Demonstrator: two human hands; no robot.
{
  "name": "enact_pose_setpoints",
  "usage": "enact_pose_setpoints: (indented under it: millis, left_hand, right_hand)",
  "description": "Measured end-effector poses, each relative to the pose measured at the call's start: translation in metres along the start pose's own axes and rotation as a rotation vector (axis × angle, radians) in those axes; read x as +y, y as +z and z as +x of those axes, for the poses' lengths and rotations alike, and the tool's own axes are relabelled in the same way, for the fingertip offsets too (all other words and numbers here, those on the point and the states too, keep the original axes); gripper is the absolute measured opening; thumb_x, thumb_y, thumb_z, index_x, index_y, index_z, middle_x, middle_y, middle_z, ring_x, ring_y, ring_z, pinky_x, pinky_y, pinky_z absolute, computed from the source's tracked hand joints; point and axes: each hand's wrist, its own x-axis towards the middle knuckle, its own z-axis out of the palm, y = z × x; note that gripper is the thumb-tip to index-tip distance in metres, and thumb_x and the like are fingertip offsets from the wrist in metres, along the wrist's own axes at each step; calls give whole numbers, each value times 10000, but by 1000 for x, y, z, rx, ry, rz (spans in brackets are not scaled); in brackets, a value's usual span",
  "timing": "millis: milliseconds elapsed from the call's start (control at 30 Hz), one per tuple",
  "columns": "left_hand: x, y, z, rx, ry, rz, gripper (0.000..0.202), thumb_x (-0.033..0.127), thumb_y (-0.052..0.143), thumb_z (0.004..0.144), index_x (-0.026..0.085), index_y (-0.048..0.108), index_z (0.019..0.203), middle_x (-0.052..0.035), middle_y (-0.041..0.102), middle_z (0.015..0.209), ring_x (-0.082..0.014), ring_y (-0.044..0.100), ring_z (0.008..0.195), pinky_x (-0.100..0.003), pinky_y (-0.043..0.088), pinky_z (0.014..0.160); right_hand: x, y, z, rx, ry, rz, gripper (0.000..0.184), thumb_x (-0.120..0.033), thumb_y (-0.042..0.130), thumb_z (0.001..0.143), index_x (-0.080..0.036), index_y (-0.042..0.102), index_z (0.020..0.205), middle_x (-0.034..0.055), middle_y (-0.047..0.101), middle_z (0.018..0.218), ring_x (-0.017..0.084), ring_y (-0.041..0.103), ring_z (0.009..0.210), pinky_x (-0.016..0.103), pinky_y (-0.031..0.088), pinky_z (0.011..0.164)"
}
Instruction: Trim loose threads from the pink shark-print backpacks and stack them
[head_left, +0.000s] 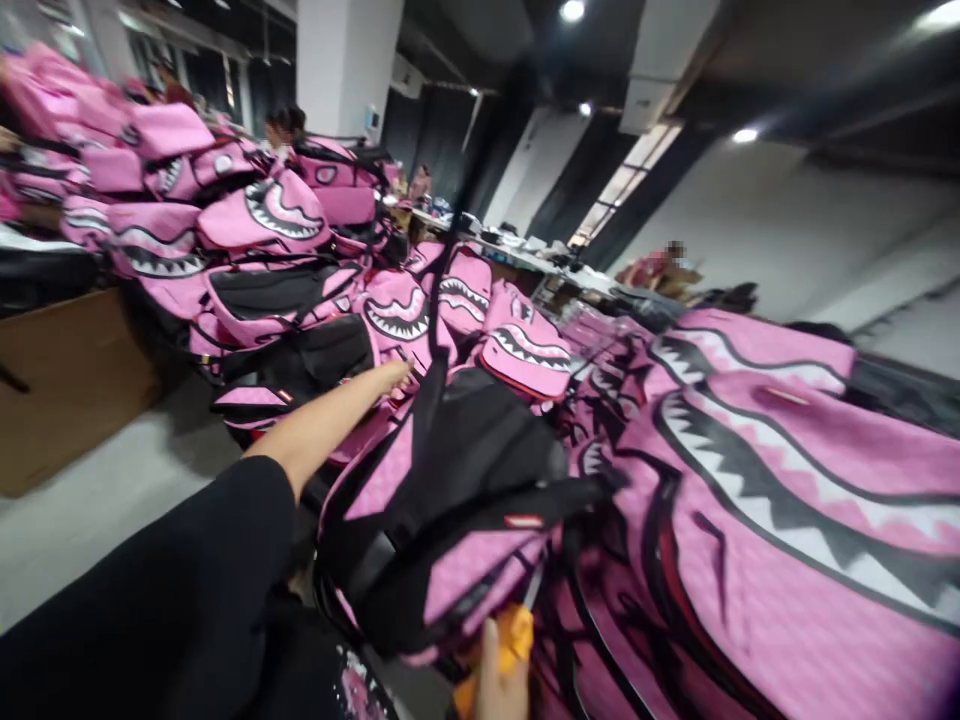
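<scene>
Left hand [390,378] stretched far out, gripping top of pink backpack [450,510], black back side facing up, near middle. Fingers mostly hidden by strap; how tight, cannot tell. Right hand [501,672] near bottom edge, closed round orange-handled tool [514,635] under bag. Big heap of shark-mouth bags [247,250] far left; flat pink pieces [787,520] right. Many bags look finished; this one in hand.

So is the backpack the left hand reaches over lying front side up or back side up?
Back side up: the backpack shows black back padding and shoulder straps, not the shark-mouth print. The left hand grips a strap.
</scene>
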Motion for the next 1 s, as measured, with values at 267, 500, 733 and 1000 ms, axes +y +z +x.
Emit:
enact_pose_setpoints:
  millis: [267,500,733,1000]
  left_hand:
    - [-203,81,-142,-128,-16,785,1112,477,775,671,157,192,1562,-222,65,1643,-400,74,1518,-579,192,1187]
    - [-225,86,-157,49,29,578,668,243,474,908,173,285,1545,-171,320,1589,-297,349,1455,-473,314,1171]
    - [-224,50,-149,-116,-266,-473,570,575,551,887,177,575,1295,-133,677,1260,-227,713,969,-364,558,873]
    - [-232,39,-114,-151,-866,-798,592,570,283,995,129,665,895,-155,749,1010,-156,690,737,-259,541,655]
  right_hand:
    - [-13,40,-10,-236,270,409,576,-739,389,822,-206,516,998,108,725,783,287,720,717,371,571,692]
    - [-60,-43,57,-444,111,205,691,-685,233,927,-156,488,1291,88,702,768,263,698,656,354,552,583]
    - [-128,-43,182,-448,-42,-375,549,-511,276,996,-121,593,1216,103,723,870,200,691,770,304,507,762]
    - [-155,-44,161,-802,-215,-361,579,-607,433,925,-142,678,1168,65,714,803,201,660,747,274,506,714]
